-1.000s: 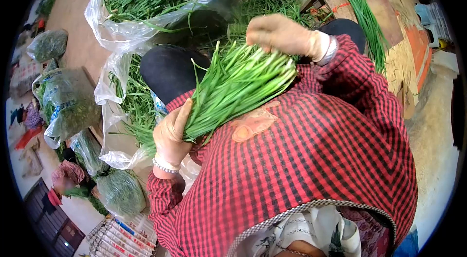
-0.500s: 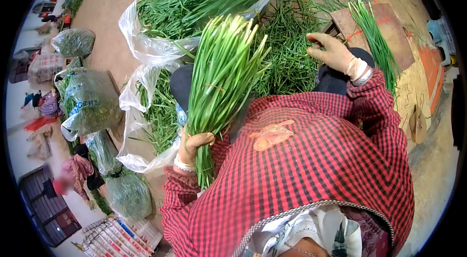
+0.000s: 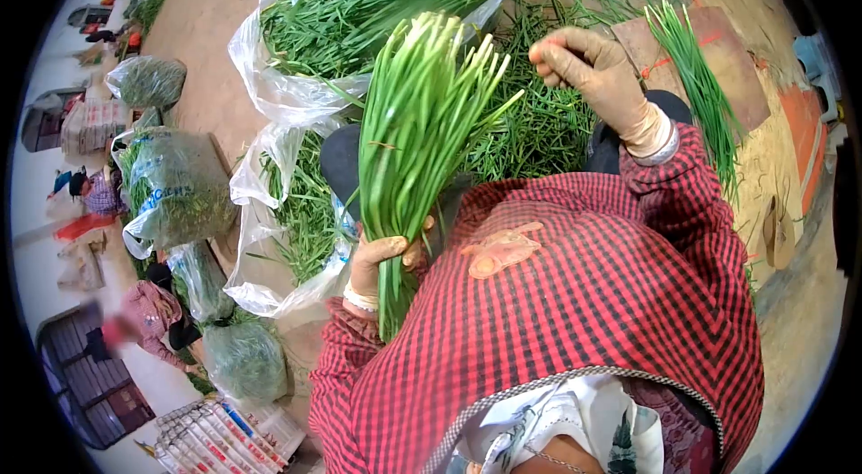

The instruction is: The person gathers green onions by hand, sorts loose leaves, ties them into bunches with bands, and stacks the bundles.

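My left hand, gloved, is wrapped round the lower part of a bunch of garlic chives. The bunch stands nearly upright over my lap, its pale stem ends at the top and a thin band around its middle. To the right of those stem ends is my gloved right hand, apart from the bunch. Its fingers are curled and the thumb is pressed towards them; whatever may be between the tips is too small to make out.
A plastic bag full of greens lies ahead, beside loose trimmings. On the right, more chives rest across a board with red ties. Filled bags line the left, where another person bends over.
My right hand has moved left and closer to the stem ends, its fingers drawing together. The bunch in my left hand has shifted slightly right and up.
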{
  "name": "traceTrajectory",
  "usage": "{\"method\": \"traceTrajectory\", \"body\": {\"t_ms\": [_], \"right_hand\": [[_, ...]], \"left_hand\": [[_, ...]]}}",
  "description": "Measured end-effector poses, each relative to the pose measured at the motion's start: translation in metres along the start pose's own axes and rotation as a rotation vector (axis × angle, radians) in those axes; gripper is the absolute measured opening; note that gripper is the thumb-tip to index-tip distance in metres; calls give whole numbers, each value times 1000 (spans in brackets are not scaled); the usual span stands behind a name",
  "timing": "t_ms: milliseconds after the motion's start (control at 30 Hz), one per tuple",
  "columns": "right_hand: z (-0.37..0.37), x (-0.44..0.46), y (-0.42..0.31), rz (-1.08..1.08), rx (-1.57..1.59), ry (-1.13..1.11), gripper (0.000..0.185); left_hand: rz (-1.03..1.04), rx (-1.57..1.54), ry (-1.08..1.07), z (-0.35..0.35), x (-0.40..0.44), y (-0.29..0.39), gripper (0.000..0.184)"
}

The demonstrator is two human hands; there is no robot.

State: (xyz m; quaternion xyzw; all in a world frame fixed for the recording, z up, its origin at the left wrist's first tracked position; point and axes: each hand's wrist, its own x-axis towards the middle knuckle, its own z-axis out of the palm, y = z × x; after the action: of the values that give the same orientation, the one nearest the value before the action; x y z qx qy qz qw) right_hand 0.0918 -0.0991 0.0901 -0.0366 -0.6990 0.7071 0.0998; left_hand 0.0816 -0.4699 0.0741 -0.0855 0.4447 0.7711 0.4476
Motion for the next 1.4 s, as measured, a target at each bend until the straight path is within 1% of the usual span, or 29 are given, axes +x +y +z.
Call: {"method": "traceTrajectory", "body": {"t_ms": [67, 133, 200, 267, 300, 333, 400, 433, 467, 533, 567, 600, 667, 700, 733, 800, 833, 867, 933, 1000, 1033, 1067, 1133, 1167, 1200, 1233, 1267, 1300, 1400], "right_hand": [[-5, -3, 10, 122, -98, -228, 26], [5, -12, 23, 350, -118, -423, 50], [24, -29, 48, 444, 7, -526, 82], [41, -34, 53, 432, 340, -629, 105], [51, -33, 33, 341, 441, -552, 96], [51, -29, 31, 336, 427, -552, 96], [50, -24, 28, 307, 398, -408, 88], [54, -25, 15, 246, 435, -293, 72], [51, -24, 18, 239, 422, -291, 72], [45, -21, 25, 226, 396, -80, 59], [42, -20, 21, 219, 444, 14, 47], [37, -20, 22, 229, 454, 94, 40], [17, -21, 21, 249, 497, 75, 41], [5, -21, 18, 235, 525, 61, 38], [-3, -24, 13, 207, 574, 137, 35], [-29, -30, 3, 273, 553, 146, 34], [-43, -34, -2, 348, 573, 84, 35], [-55, -39, -10, 352, 596, 0, 39], [-65, -48, -21, 216, 509, 41, 41], [-69, -54, -24, 171, 518, 22, 44], [-69, -56, -26, 122, 535, -8, 48], [-68, -57, -28, 126, 530, -11, 48], [-64, -59, -31, 91, 437, -116, 59], [-64, -60, -27, 143, 464, -103, 66], [-62, -61, -28, 150, 463, -103, 66], [-61, -62, -29, 206, 464, -112, 65], [-59, -62, -30, 259, 466, -120, 65], [-58, -62, -31, 309, 466, -128, 65], [-54, -61, -30, 308, 461, -165, 65]], "left_hand": [[107, 89, 43, 18, 3, 1, 48], [212, 242, 142, 22, 11, -6, 48], [265, 324, 124, 37, 21, -5, 52], [465, 399, 120, 61, 39, -14, 62], [408, 488, 79, 68, 46, -10, 62], [555, 813, 129, 73, 62, -13, 63], [658, 1351, 233, 95, 74, -10, 69], [674, 1423, 242, 102, 85, -13, 76], [705, 1545, 229, 111, 92, -16, 84], [581, 1701, 203, 142, 100, -14, 93], [721, 1730, 137, 142, 111, -21, 99], [644, 1799, 94, 151, 117, -21, 99], [709, 1731, -7, 164, 115, -21, 100], [659, 1701, -98, 172, 115, -19, 102], [721, 1601, -191, 172, 114, -19, 102], [693, 1435, -401, 168, 113, -17, 97], [689, 1261, -543, 159, 115, -15, 79], [553, 1033, -618, 149, 121, -16, 58], [180, 767, -532, 124, 138, -15, 44], [57, 551, -374, 108, 157, -1, 46], [62, 488, -350, 105, 161, 0, 56], [78, 449, -388, 108, 168, -2, 63], [89, 395, -400, 126, 169, -3, 66], [72, 313, -412, 136, 169, 1, 66], [53, 231, -423, 143, 172, 5, 67], [100, 188, -442, 146, 177, 6, 64], [86, 136, -454, 147, 184, 9, 58], [124, 189, -425, 146, 187, 9, 55], [202, 236, -341, 147, 187, 10, 49]]}}
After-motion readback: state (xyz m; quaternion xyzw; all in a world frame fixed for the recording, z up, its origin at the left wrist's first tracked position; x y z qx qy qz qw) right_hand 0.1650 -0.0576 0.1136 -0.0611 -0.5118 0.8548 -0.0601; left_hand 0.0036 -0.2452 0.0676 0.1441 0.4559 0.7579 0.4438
